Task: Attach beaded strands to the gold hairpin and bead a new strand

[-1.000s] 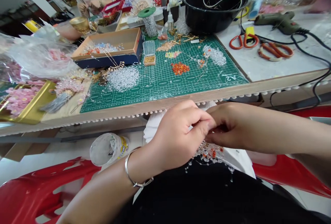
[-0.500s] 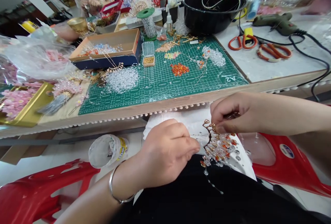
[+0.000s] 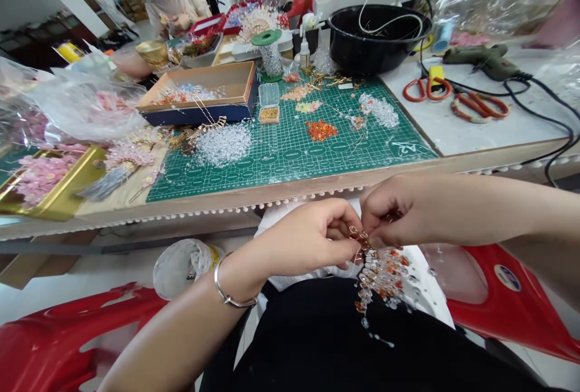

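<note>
A beaded hair comb [image 3: 384,277] with clear and orange beads hangs over my lap, a short bead strand dangling from its lower end. My left hand [image 3: 312,238], with a silver bangle at the wrist, pinches the comb's metal band between thumb and fingers. Closed around the comb's upper end is my right hand [image 3: 392,211], its fingertips nearly touching the left ones. What exactly lies inside the right fingers is partly hidden. Under both hands are a white cloth [image 3: 283,217] and black clothing [image 3: 312,331].
On the green cutting mat [image 3: 281,168] lie clear beads [image 3: 224,143], orange beads [image 3: 321,130] and a small box of gold beads [image 3: 269,115]. Scissors [image 3: 480,106], a glue gun [image 3: 484,61] and a black basin [image 3: 376,41] stand right. A person [image 3: 181,2] sits across the table. Red stools [image 3: 539,319] flank me.
My left hand has moved up and right, from near the comb's prongs to its metal band beside my right hand. The comb has turned slightly, and the view has shifted a little.
</note>
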`<control>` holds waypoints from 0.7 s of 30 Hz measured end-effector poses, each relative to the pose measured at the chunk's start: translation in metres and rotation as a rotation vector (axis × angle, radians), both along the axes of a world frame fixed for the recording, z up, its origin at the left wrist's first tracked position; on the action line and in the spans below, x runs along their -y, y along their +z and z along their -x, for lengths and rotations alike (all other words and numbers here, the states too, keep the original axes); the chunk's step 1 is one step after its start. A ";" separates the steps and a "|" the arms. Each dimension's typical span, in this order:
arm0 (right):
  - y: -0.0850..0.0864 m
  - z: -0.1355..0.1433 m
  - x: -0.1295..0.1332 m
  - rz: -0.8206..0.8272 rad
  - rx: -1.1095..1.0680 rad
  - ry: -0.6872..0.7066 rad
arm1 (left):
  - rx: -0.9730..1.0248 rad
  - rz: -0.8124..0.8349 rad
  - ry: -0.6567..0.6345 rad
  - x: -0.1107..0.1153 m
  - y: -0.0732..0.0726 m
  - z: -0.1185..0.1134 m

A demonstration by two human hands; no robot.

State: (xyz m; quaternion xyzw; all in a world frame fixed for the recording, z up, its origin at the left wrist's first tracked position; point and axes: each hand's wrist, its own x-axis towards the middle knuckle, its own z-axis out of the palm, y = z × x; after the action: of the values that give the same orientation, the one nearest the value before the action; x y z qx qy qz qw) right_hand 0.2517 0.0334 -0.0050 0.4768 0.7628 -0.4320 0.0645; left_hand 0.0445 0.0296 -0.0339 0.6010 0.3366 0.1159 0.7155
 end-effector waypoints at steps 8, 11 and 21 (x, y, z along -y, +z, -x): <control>0.011 -0.006 0.001 -0.179 -0.019 -0.040 | -0.014 -0.180 0.141 0.004 -0.007 0.000; 0.019 -0.003 -0.005 -0.206 -0.049 -0.058 | -0.006 -0.168 0.162 0.004 -0.006 0.000; 0.037 0.010 -0.001 -0.665 -0.129 -0.218 | 0.178 -0.047 0.436 -0.005 -0.011 -0.002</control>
State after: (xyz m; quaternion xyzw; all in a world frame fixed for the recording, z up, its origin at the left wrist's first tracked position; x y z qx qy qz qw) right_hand 0.2414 0.0340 0.0324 0.5221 0.8089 -0.1935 -0.1889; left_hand 0.0467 0.0341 -0.0446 0.5178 0.3912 0.3282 0.6864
